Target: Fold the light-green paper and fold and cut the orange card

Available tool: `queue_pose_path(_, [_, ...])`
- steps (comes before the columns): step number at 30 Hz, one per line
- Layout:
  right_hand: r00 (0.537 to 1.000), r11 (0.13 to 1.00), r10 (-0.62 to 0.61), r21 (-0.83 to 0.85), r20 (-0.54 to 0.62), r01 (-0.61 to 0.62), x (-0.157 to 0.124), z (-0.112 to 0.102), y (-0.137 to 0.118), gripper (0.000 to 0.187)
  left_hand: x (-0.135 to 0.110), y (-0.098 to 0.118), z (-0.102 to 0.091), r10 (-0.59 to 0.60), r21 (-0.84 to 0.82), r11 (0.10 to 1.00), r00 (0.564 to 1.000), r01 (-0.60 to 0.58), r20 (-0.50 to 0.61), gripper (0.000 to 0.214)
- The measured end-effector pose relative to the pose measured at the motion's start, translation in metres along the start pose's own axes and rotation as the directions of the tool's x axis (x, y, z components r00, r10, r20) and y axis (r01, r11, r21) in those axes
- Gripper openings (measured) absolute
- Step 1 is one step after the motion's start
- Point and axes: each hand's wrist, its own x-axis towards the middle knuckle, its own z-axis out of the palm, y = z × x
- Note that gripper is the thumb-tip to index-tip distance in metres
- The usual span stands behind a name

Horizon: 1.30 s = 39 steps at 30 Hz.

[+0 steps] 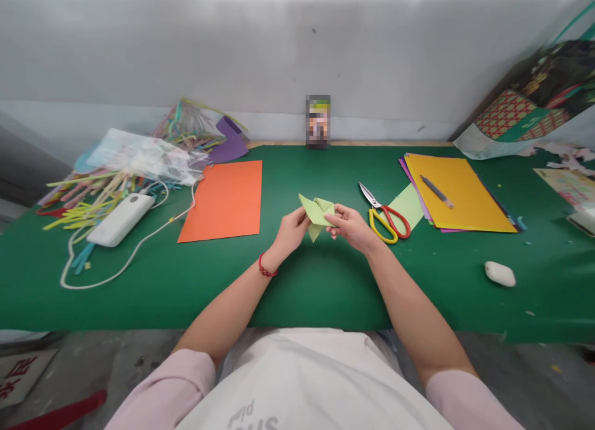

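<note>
A light green piece of folded paper [319,213] is held above the green tabletop, with pointed corners sticking out at its upper left and bottom. My left hand [294,230] pinches its left side, and a red bracelet circles that wrist. On the right edge, my right hand [349,224] grips the paper with the thumb on top. Scissors [379,212] with one yellow and one red handle lie just right of my right hand, partly over a flat light green sheet [409,208].
An orange sheet [225,201] lies left. Beyond it are a white power bank [121,219] with a cable and a heap of coloured strips [83,197]. Rightward are stacked coloured sheets [469,197], a pen [436,191] and a white case [500,274]. A phone-like object [318,121] leans on the wall.
</note>
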Motion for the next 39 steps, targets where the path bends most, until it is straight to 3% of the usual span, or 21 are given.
queue_pose_path(7, [0.993, 0.989, 0.097, 0.109, 0.07, -0.105, -0.001, -0.001, 0.0, 0.04, -0.006, 0.004, -0.006, 0.142, 0.353, 0.929, 0.989, -0.115, -0.052, 0.02])
queue_pose_path(12, [0.997, 0.99, 0.047, 0.133, 0.067, -0.055, -0.001, 0.006, 0.002, 0.035, -0.007, 0.006, -0.006, 0.142, 0.354, 0.926, 0.99, -0.13, -0.007, 0.024])
queue_pose_path(18, [1.0, 0.999, 0.016, -0.037, -0.018, -0.017, -0.003, -0.003, -0.004, 0.03, -0.005, 0.01, -0.01, 0.095, 0.21, 0.97, 0.988, -0.12, 0.122, 0.028])
queue_pose_path(25, [0.994, 0.976, 0.008, -0.217, -0.113, -0.032, -0.001, -0.009, -0.007, 0.019, -0.002, 0.012, -0.015, 0.021, 0.369, 0.924, 0.977, -0.1, 0.214, 0.029])
queue_pose_path(32, [0.971, 0.812, -0.141, -0.583, -0.192, 0.002, -0.002, -0.011, -0.006, 0.013, -0.003, 0.012, -0.019, 0.067, 0.595, 0.776, 0.966, -0.207, 0.249, 0.029])
queue_pose_path(36, [0.957, 0.733, -0.228, -0.679, -0.18, 0.047, -0.004, -0.01, -0.008, 0.014, 0.0, 0.014, -0.022, -0.005, 0.522, 0.843, 0.969, -0.128, 0.245, 0.032])
queue_pose_path(39, [0.952, 0.679, -0.264, -0.73, -0.153, 0.072, -0.006, -0.009, -0.01, 0.013, 0.001, 0.017, -0.024, -0.068, 0.488, 0.867, 0.946, -0.102, 0.317, 0.034])
